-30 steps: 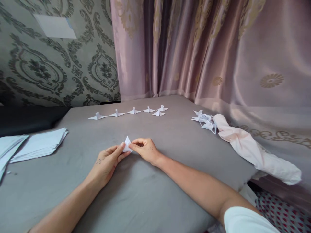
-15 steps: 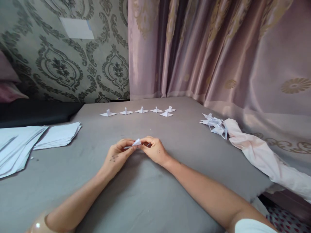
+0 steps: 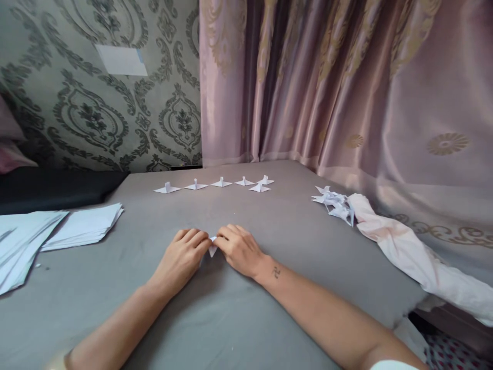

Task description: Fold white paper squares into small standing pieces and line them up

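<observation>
Between my two hands is a small piece of folded white paper (image 3: 212, 250), its pointed end showing downward. My left hand (image 3: 184, 255) pinches its left side, back of the hand up. On the other side my right hand (image 3: 239, 249) grips it with thumb and fingers, knuckles turned up. Most of the paper is hidden behind the fingers. Beyond the hands stands a row of several folded paper figures (image 3: 221, 182) with flat pointed wings and a raised middle.
At left lie a stack of small paper sheets (image 3: 82, 226) and larger sheets (image 3: 23, 246), with black cloth (image 3: 57, 187) behind. A heap of folded paper pieces (image 3: 334, 203) sits at right beside a rolled pale cloth (image 3: 404, 252). Curtains (image 3: 300, 87) hang at the back.
Both hands have rolled over so their backs face up, and the paper's point now faces down instead of up. The view has tilted up slightly.
</observation>
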`<control>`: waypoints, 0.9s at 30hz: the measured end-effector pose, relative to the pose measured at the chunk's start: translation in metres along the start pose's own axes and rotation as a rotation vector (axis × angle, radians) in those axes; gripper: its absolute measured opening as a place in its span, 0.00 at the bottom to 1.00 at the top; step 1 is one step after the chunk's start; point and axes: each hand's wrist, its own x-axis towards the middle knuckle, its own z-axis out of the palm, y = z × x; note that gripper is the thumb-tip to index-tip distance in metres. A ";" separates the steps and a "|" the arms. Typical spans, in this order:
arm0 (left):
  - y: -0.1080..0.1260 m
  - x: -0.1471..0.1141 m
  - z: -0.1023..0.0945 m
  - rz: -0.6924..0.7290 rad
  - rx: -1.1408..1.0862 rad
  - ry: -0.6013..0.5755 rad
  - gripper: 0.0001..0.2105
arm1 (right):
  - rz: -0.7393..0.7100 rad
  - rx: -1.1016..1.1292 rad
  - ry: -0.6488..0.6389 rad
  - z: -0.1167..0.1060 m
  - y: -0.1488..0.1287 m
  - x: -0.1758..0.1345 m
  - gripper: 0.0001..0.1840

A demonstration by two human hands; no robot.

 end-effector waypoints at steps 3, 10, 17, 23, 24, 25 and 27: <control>0.000 -0.001 0.001 0.012 -0.024 -0.049 0.13 | 0.012 0.007 -0.064 -0.001 -0.002 -0.002 0.11; -0.004 -0.006 0.006 -0.011 -0.116 -0.104 0.14 | 0.174 0.281 -0.117 -0.004 0.000 -0.008 0.13; -0.005 -0.005 0.013 -0.085 -0.270 -0.099 0.14 | 0.240 0.457 -0.130 -0.004 0.008 -0.010 0.16; 0.005 0.005 -0.004 -0.246 -0.464 -0.180 0.13 | 0.254 0.565 -0.113 -0.007 0.014 -0.008 0.14; 0.005 0.006 -0.006 -0.267 -0.483 -0.181 0.13 | 0.254 0.575 -0.123 -0.007 0.015 -0.007 0.14; 0.004 0.007 -0.008 -0.289 -0.499 -0.190 0.13 | 0.256 0.584 -0.139 -0.007 0.016 -0.006 0.13; 0.002 0.007 -0.010 -0.325 -0.527 -0.195 0.12 | 0.263 0.594 -0.160 -0.007 0.016 -0.005 0.13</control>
